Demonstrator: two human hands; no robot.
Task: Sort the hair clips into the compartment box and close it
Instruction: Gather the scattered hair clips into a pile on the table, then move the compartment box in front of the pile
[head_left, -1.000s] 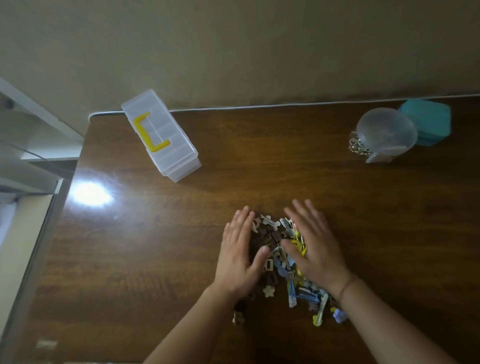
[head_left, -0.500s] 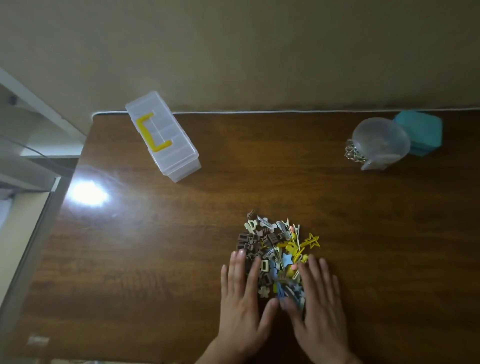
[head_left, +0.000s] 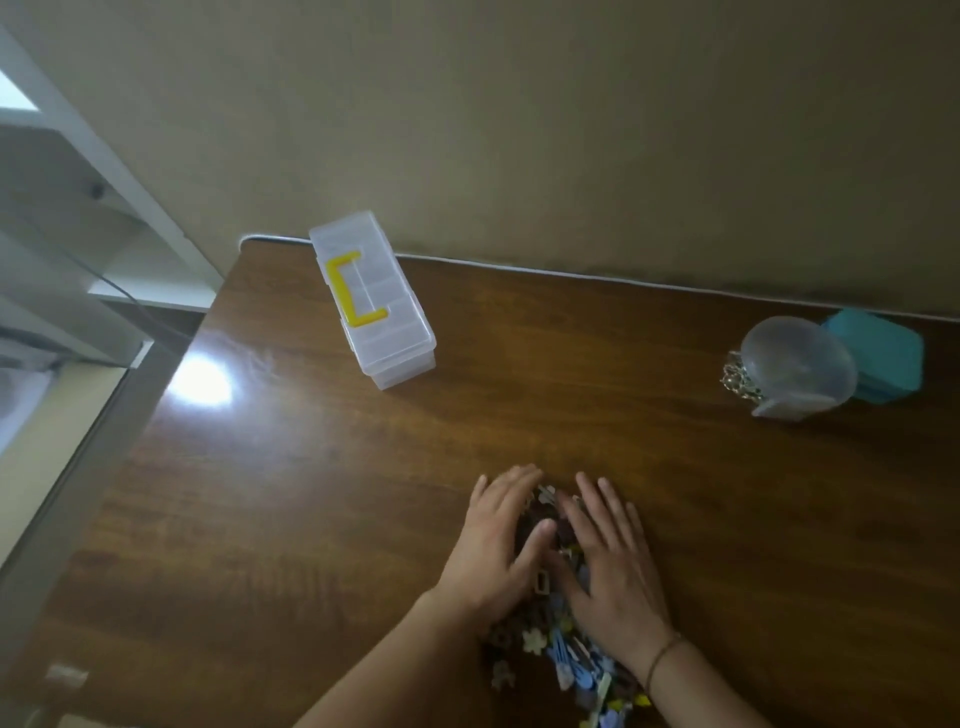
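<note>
A pile of small hair clips (head_left: 558, 652) in brown, blue, yellow and cream lies on the dark wooden table (head_left: 322, 519) near its front edge. My left hand (head_left: 496, 545) and my right hand (head_left: 608, 556) lie flat on the pile side by side, fingers straight and pointing away from me, covering most of it. The clear plastic compartment box (head_left: 374, 301) with a yellow handle stands closed at the far left of the table, well away from both hands.
A clear round lidded container (head_left: 797, 366) sits at the far right, with a metal chain (head_left: 737, 382) beside it and a teal box (head_left: 883, 356) behind it. A wall runs along the table's far edge. The table's left edge drops off beside a white frame.
Both hands have slid forward over the pile, from its near end to its far end. Clips now show behind the hands, by the wrists. The camera view has shifted.
</note>
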